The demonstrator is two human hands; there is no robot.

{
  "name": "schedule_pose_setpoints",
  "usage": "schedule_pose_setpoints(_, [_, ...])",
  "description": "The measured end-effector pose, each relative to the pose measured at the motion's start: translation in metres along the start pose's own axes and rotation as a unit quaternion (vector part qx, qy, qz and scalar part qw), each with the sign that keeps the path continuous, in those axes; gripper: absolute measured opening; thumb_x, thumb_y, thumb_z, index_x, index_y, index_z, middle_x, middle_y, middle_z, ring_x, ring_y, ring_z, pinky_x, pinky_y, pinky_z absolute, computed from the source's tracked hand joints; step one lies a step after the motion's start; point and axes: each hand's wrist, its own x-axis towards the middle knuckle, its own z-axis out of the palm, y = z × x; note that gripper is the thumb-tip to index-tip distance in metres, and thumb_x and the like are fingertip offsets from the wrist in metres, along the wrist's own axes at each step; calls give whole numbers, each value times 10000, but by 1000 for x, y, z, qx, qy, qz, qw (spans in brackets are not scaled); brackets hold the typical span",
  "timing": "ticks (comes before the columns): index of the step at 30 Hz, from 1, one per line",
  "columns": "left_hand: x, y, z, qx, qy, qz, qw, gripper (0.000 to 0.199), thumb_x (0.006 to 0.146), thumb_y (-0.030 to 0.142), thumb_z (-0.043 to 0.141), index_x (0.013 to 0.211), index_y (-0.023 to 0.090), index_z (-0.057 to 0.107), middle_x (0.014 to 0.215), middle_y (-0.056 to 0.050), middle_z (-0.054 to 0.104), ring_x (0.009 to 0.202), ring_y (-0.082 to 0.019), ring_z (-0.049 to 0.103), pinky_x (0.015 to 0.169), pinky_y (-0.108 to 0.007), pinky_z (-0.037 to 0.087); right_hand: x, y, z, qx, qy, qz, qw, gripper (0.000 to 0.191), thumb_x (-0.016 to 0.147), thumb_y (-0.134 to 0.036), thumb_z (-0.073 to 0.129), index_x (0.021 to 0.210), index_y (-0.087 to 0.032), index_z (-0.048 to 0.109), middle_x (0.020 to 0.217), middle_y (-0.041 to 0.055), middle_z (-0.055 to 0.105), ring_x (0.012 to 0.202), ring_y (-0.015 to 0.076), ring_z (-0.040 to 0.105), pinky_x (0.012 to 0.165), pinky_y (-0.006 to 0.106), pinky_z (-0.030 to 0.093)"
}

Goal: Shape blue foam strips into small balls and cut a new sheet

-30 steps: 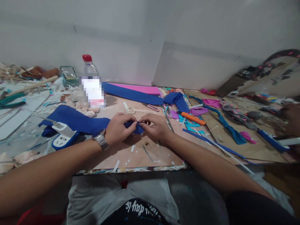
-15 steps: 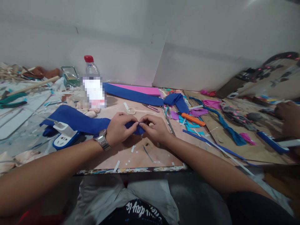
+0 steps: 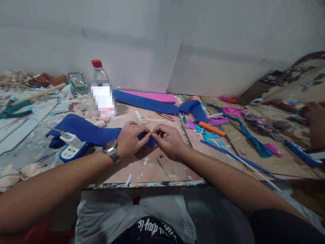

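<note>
A long strip of blue fabric (image 3: pixel 101 135) runs from the left of the table into my hands, its end bunched between my fingertips. My left hand (image 3: pixel 133 139), with a metal watch at the wrist, is closed on the fabric. Fingers pinched, my right hand (image 3: pixel 169 139) holds the same bunched end and meets my left thumb. The fabric between the two hands is mostly covered by my fingers. Just behind them lies a small pale ring of tape (image 3: pixel 143 120).
A white and blue power strip (image 3: pixel 72 152) lies left of my wrist. Farther back are a capped bottle (image 3: pixel 99 72) and more blue fabric (image 3: pixel 147 103). An orange cutter (image 3: pixel 212 128) lies right, among scraps. Another person's hand (image 3: pixel 316 118) is at the far right.
The whole view has shifted slightly, so the table's things appear a little farther right. My hands keep nearly the same pinch on the blue fabric.
</note>
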Motion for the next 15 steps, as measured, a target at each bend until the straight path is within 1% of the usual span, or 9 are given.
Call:
schedule_pose_setpoints(2, [0,0,0,0,-5,1,1000,242,992,364,555,952,216,742,961,-25,807,851,-191,701,997,-428,415,0,-1,-1,2,-6,1,1000,106,944,-264,610,924,-184,677,836,29,694,687,141,591,646,273,468])
schedule_pose_setpoints(5, [0,0,1,0,-3,8,1000,248,1001,367,543,961,214,736,972,-28,806,860,-191,702,1012,-429,412,-1,-2,0,32,-21,19,999,131,970,-282,569,936,-187,651,842,25,680,723,152,607,669,277,483])
schedule_pose_setpoints(9, [-1,0,1,-2,-2,22,1000,255,1014,352,524,991,212,736,1000,-30,805,878,-191,703,1021,-429,412,-1,-1,0,62,-36,37,997,155,991,-305,531,938,-189,619,837,13,642,725,151,591,676,277,482])
schedule_pose_setpoints(12, [-1,0,1,-8,-11,16,1000,255,1015,348,522,1018,214,739,1031,-40,804,905,-201,705,996,-428,424,-1,0,-1,48,-38,25,998,153,994,-298,519,938,-188,608,842,16,634,745,158,576,693,283,475])
schedule_pose_setpoints(15, [-1,-1,1,-19,-19,10,1000,255,1010,351,524,1011,213,739,1019,-46,803,911,-207,707,990,-433,430,0,1,-3,21,-40,6,999,149,987,-283,515,926,-186,610,841,21,639,752,162,570,705,289,467])
